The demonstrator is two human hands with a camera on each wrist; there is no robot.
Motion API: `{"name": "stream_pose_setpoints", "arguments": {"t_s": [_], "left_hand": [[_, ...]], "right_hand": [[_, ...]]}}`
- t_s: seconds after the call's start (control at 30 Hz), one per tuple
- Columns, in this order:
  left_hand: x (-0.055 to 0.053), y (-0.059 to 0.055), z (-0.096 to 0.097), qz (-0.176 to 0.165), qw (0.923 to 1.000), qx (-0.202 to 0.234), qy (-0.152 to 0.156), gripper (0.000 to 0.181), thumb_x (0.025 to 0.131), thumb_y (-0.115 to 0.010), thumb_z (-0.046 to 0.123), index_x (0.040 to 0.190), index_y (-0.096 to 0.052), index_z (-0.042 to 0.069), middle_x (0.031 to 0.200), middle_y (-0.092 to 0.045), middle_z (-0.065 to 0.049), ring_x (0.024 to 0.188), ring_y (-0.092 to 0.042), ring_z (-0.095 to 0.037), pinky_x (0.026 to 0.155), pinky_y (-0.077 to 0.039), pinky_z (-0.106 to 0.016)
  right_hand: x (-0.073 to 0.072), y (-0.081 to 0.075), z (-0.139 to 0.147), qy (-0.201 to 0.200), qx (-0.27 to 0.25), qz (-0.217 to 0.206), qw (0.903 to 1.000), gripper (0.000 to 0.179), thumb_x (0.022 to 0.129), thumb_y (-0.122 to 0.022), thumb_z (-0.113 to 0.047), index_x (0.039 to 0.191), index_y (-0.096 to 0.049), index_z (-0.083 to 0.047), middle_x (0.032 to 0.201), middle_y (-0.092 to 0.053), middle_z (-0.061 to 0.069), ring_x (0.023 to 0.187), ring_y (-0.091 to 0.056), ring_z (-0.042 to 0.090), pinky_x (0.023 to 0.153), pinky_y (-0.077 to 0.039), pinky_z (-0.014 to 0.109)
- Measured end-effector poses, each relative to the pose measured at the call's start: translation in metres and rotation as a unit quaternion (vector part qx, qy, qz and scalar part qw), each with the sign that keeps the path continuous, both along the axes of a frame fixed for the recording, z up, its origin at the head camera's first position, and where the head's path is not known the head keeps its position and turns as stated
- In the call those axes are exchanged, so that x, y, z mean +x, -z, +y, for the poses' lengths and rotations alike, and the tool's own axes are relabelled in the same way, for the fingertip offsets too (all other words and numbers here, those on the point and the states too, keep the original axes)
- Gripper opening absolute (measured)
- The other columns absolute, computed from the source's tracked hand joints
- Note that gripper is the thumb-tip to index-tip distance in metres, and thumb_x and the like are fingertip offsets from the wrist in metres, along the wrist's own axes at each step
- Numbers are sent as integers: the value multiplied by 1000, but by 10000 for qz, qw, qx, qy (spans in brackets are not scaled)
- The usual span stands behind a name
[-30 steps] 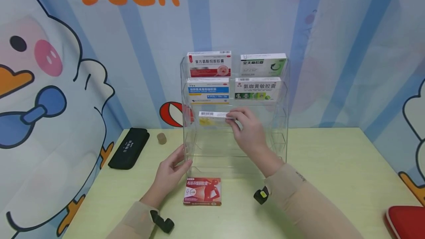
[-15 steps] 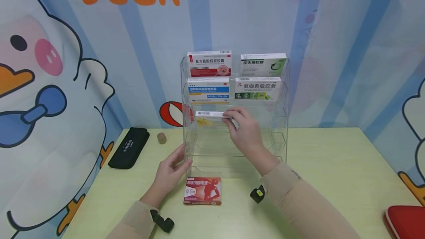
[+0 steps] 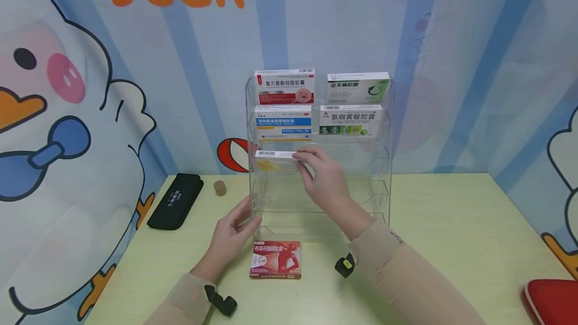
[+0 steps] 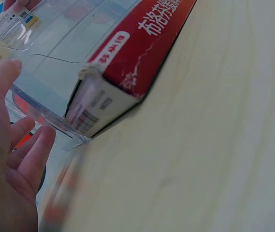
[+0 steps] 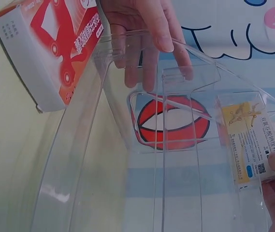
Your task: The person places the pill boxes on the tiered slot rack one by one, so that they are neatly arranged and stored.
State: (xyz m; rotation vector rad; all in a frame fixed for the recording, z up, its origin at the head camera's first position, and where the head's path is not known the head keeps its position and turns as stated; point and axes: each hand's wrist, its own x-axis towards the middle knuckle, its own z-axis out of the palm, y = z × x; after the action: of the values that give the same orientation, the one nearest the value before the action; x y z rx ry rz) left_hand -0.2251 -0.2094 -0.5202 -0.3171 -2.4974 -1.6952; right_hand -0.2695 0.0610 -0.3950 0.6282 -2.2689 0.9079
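My right hand (image 3: 327, 177) pinches the right end of a white and yellow medicine box (image 3: 275, 159) at the third level of a clear tiered display rack (image 3: 316, 202). The printed front of that medicine box (image 5: 248, 140) shows in the right wrist view, near the rack's left side. My left hand (image 3: 232, 232) holds the rack's left side low down, its thumb in front of the wall and the fingers behind. The same hand (image 4: 9, 140) fills the left of its wrist view. A red ibuprofen box (image 3: 275, 260) lies before the rack.
The upper two levels hold a red-white box (image 3: 285, 88), a green-white box (image 3: 357, 88), a blue-white box (image 3: 283, 123) and another white-green box (image 3: 350, 122). A black pouch (image 3: 175, 202) and a small brown cylinder (image 3: 220, 188) lie left. A red case (image 3: 553, 301) sits at front right.
My right hand has slid the white and yellow medicine box leftward along the third level, close to the rack's left wall. The left hand and the rack have stayed where they were.
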Motion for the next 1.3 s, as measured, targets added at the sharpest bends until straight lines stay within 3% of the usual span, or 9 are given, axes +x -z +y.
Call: {"name": "stream_pose_setpoints", "arguments": {"t_s": [0.3, 0.7, 0.93, 1.3], "left_hand": [[0, 0, 0, -63, 10000, -21, -26, 68, 106, -77, 31, 167, -49, 31, 161, -64, -7, 149, -63, -33, 111, -61, -36], [-1, 1, 0, -112, 9999, 6, -24, 67, 105, -77, 32, 166, -50, 36, 161, -64, -6, 149, -63, -32, 112, -60, -36], [0, 0, -1, -83, 10000, -20, -38, 67, 105, -77, 30, 166, -49, 34, 161, -64, -6, 149, -62, -33, 113, -60, -38], [0, 1, -1, -14, 10000, -12, -18, 67, 105, -78, 32, 165, -50, 36, 161, -64, -5, 149, -63, -32, 113, -60, -38]], "right_hand": [[1, 0, -5, -38, 13, -320, 9995, 33, 104, -77, -13, 137, -75, -9, 145, -71, 7, 136, -71, 28, 118, -59, 41], [18, 3, 4, -197, -394, 181, 9989, 35, 101, -81, -17, 134, -76, -6, 139, -74, 12, 133, -71, 31, 117, -60, 46], [35, 18, 7, -525, -252, 167, 9982, 39, 100, -83, -19, 136, -74, -5, 134, -77, 13, 126, -75, 32, 111, -64, 48], [65, 52, 12, -806, 1, -236, 9965, 48, 95, -87, -19, 139, -72, -5, 129, -78, 11, 110, -77, 24, 96, -69, 42]]}}
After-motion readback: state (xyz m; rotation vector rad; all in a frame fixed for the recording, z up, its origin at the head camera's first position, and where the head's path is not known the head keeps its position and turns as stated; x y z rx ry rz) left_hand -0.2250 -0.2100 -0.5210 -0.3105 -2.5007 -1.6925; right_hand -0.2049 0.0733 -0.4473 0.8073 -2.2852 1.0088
